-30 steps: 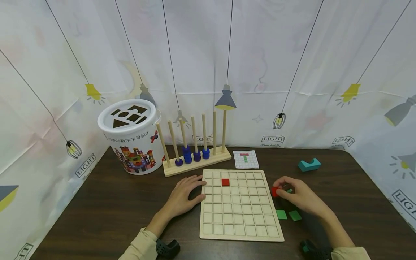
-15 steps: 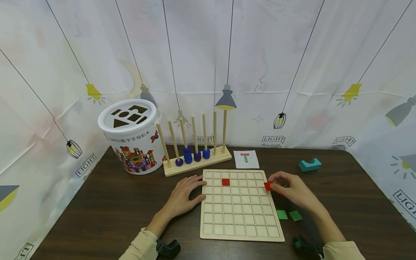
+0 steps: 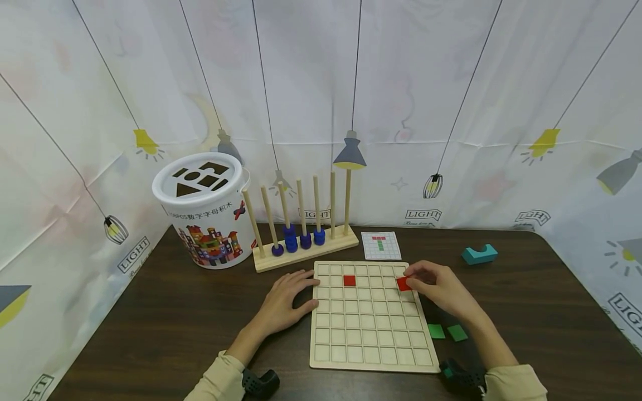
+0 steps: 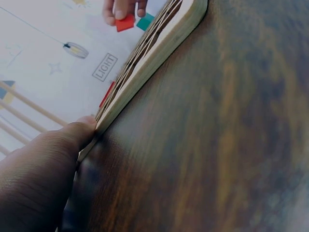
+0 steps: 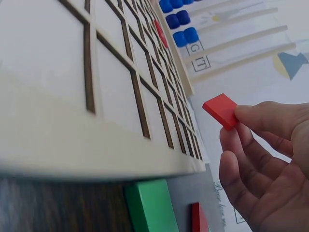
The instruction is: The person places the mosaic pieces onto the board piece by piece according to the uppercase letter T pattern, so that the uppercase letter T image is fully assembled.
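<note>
Between the thumb and fingers of my right hand (image 3: pixel 441 287) is a red square tile (image 5: pixel 222 110), held over the right side of the wooden grid board (image 3: pixel 371 353). Another red tile (image 3: pixel 349 280) sits in a cell in the board's second row from the back. My left hand (image 3: pixel 287 301) rests at the board's left edge, its fingers spread and relaxed; in the left wrist view the thumb (image 4: pixel 79 133) touches the edge. Two green tiles (image 3: pixel 457 333) lie right of the board, and the right wrist view shows one more red tile (image 5: pixel 199 217) on the table.
Behind the board lies a pattern card (image 3: pixel 388 252) printed with red and green squares. A peg rack (image 3: pixel 271 263) with blue and purple beads stands at the back left, beside a white bucket (image 3: pixel 200 200). A teal arch block (image 3: pixel 478 255) lies at the back right.
My right hand has picked up the red tile from beside the board and carried it left, over the board's right columns. The left hand has stayed in place.
</note>
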Motion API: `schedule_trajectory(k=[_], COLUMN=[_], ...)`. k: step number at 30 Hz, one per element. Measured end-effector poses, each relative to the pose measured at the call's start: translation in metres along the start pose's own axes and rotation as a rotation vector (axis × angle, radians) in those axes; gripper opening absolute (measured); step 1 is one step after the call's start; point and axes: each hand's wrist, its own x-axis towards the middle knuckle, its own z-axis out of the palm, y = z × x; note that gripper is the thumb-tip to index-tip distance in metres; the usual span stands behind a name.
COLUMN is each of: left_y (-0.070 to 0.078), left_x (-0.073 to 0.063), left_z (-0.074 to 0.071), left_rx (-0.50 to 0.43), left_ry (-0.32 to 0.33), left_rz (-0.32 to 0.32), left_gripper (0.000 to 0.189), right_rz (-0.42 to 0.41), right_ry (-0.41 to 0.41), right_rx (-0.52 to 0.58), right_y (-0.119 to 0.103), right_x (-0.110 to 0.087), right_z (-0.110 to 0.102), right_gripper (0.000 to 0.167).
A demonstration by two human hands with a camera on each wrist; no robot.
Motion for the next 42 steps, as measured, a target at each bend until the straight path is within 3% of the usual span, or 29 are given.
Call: schedule_trajectory(k=[19, 42], left_y=[0.001, 0.000], left_x=[0.002, 0.000], left_z=[-0.001, -0.001], left_rx=[0.005, -0.002], left_ry=[0.002, -0.001], left_rz=[0.001, 0.000], left_gripper=[0.048, 0.047], right_rz=[0.044, 0.036], right_ry=[-0.027, -0.033], right_rx=[0.071, 0.086], right_y=[-0.015, -0.019], right_x=[0.012, 0.030], right_z=[0.017, 0.040], right_gripper=[0.019, 0.018])
